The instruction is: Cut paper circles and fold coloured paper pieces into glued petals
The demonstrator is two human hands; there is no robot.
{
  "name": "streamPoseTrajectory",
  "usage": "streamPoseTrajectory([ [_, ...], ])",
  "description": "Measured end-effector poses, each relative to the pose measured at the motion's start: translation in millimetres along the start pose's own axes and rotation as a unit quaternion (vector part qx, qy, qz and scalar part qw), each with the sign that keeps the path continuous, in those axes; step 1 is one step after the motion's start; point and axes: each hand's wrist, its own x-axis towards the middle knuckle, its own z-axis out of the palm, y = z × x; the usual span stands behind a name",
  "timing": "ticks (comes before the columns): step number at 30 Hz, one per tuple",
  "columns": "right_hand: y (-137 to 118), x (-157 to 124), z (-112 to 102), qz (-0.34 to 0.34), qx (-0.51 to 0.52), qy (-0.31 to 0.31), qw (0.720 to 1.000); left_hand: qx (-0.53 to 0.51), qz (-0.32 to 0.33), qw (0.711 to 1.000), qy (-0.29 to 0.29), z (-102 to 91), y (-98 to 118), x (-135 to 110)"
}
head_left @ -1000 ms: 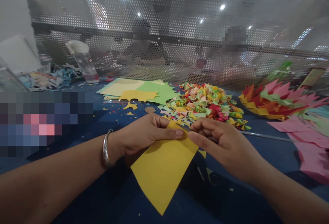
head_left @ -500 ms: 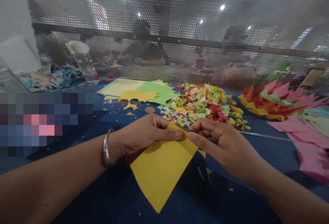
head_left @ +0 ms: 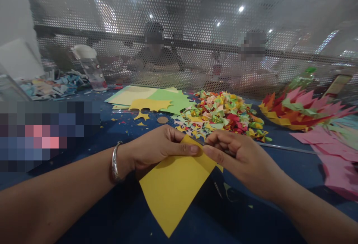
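Above the table's near part, a yellow sheet of paper [head_left: 176, 191] hangs with one pointed corner toward me. My left hand [head_left: 165, 145] is closed on its upper edge, thumb flat on top and fingers behind. At the upper right edge of the sheet, my right hand [head_left: 235, 152] pinches with thumb and curled fingers; part of that grip is hidden. Both thumb tips nearly meet there. A small yellow paper piece [head_left: 219, 168] shows just below the right thumb.
Beyond my hands lie stacked coloured sheets [head_left: 131, 94], a cut yellow scrap [head_left: 151, 106], a brown disc [head_left: 162, 119] and a heap of folded paper bits [head_left: 223, 111]. Spiky folded paper [head_left: 302, 109] and pink sheets [head_left: 332, 150] are rightward. A bottle [head_left: 91, 68] stands before a perforated screen [head_left: 190, 50].
The yellow sheet's lower corner has shifted slightly left and toward me. Both hands keep their hold in nearly the same place.
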Motion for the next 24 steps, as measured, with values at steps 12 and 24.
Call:
streamPoseTrajectory([
  [12,0.9,-0.5,-0.5,-0.006,-0.008,0.001,1.000,0.004,-0.016,1.000,-0.004,1.2,3.8,-2.1],
  [24,0.2,-1.0,-2.1,0.001,-0.001,-0.004,1.000,-0.003,-0.013,1.000,-0.005,1.2,4.5,-2.4],
])
